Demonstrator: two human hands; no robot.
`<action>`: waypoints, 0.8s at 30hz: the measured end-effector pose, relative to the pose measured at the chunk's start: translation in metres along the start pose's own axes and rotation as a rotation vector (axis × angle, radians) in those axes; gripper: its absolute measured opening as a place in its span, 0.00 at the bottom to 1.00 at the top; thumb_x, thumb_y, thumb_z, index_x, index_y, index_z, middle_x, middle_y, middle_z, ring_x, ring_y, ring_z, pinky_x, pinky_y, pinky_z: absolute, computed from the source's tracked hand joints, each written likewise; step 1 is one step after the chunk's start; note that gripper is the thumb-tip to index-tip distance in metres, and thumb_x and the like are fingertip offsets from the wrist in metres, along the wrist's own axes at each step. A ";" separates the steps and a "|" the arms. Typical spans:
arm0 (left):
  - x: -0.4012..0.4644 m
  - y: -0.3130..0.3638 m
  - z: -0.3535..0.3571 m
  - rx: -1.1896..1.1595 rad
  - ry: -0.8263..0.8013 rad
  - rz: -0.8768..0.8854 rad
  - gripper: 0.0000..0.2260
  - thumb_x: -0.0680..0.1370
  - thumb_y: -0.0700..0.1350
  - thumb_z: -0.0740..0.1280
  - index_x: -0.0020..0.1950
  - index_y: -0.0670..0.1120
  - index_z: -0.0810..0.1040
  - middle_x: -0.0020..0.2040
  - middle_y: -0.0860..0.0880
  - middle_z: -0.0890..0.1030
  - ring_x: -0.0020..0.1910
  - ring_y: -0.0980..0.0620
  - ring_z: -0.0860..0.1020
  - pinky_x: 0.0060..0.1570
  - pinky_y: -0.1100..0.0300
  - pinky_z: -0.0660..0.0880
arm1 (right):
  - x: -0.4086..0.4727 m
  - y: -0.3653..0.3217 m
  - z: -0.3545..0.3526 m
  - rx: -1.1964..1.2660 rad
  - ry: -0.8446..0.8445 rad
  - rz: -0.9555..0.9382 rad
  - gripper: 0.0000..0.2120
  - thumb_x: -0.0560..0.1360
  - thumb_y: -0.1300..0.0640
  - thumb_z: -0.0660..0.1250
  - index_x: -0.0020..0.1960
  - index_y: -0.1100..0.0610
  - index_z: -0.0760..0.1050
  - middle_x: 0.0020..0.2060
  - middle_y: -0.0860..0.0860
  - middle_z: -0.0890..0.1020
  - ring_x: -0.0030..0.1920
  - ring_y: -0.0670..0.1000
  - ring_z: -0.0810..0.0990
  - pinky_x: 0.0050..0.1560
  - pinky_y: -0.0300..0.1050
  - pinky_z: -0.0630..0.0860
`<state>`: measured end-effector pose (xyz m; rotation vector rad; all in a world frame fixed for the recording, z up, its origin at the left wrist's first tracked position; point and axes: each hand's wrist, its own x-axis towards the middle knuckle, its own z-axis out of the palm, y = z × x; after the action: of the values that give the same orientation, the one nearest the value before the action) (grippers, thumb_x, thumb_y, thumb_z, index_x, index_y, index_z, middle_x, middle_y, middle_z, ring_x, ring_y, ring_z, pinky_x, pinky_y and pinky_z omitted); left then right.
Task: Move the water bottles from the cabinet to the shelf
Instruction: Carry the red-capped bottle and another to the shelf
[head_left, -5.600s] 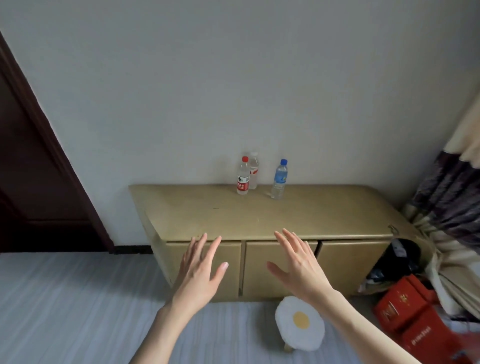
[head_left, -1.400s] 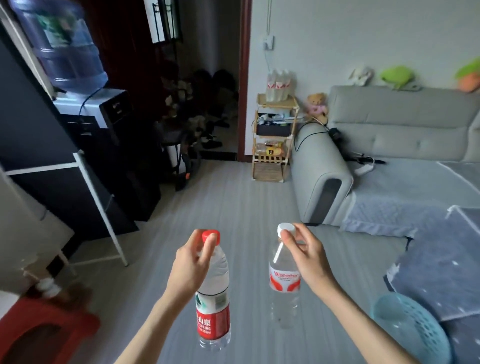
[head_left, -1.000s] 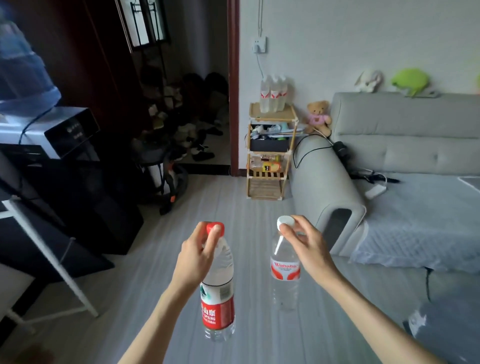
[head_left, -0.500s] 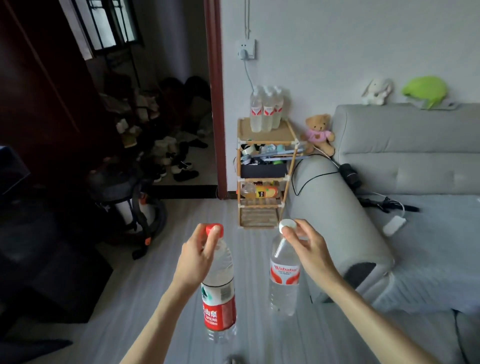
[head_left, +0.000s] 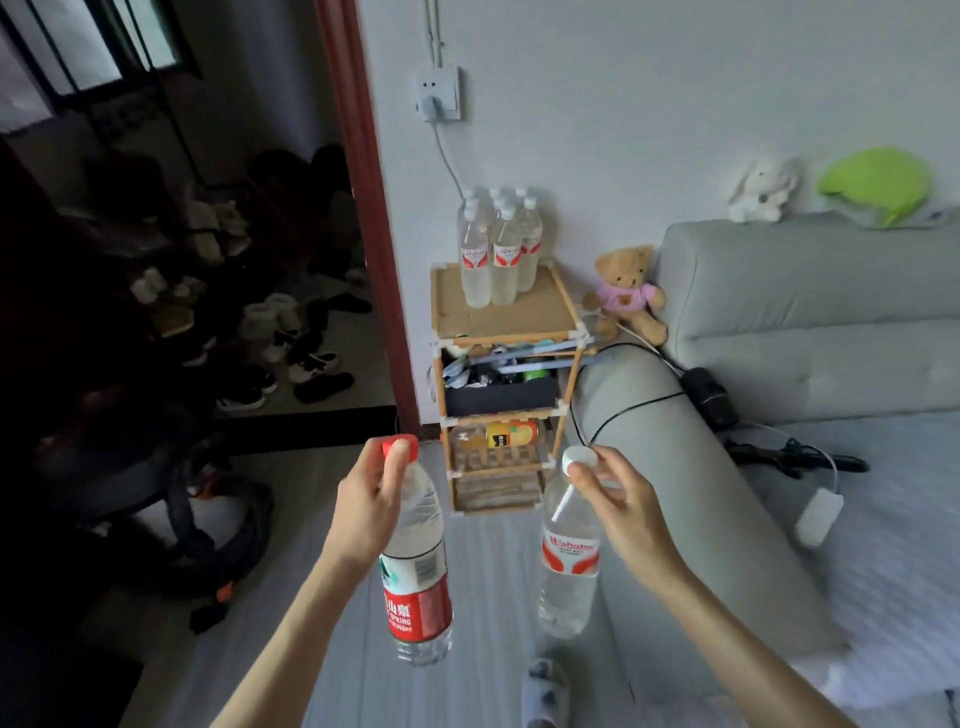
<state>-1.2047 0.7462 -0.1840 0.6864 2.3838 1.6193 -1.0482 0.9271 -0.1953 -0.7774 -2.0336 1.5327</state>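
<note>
Two bottles in the air, one per hand. Left hand (head_left: 366, 506) has its fingers pinched round the neck of the red-cap bottle (head_left: 415, 561); right hand (head_left: 626, 512) grips the white-cap bottle (head_left: 569, 551) by its cap. Both hang upright over the floor, in front of the shelf (head_left: 501, 317), whose top holds roughly six bottles (head_left: 496, 249), clustered, hard to count exactly.

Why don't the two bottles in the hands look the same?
The bottle in the left hand has a red cap and a big red label low down; the bottle in the right hand has a white cap and a smaller red-and-white label higher up. The red-capped bottle hangs straight; the white-capped one tilts a little. Both are clear, closed, and held by their tops.
</note>
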 end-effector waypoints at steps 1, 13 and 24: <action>0.018 -0.001 0.011 0.003 0.002 0.001 0.07 0.79 0.49 0.56 0.47 0.51 0.74 0.42 0.56 0.78 0.44 0.58 0.76 0.44 0.61 0.70 | 0.023 0.005 -0.003 -0.003 -0.004 0.002 0.06 0.75 0.53 0.65 0.51 0.49 0.75 0.47 0.46 0.80 0.48 0.40 0.77 0.40 0.24 0.71; 0.229 0.034 0.102 0.074 0.068 0.073 0.08 0.79 0.48 0.56 0.52 0.48 0.73 0.43 0.54 0.78 0.46 0.53 0.76 0.48 0.58 0.71 | 0.273 0.002 -0.051 -0.038 -0.063 -0.051 0.05 0.73 0.52 0.67 0.49 0.46 0.75 0.47 0.46 0.81 0.51 0.46 0.79 0.49 0.32 0.73; 0.378 0.023 0.143 -0.008 0.045 0.091 0.16 0.75 0.58 0.56 0.51 0.49 0.74 0.45 0.56 0.78 0.48 0.55 0.77 0.46 0.67 0.71 | 0.423 0.008 -0.039 -0.034 -0.034 -0.080 0.14 0.72 0.48 0.65 0.54 0.53 0.75 0.46 0.47 0.81 0.51 0.47 0.80 0.51 0.36 0.75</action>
<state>-1.4732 1.0484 -0.1778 0.7752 2.4093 1.6960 -1.3278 1.2459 -0.1782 -0.6793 -2.0943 1.4797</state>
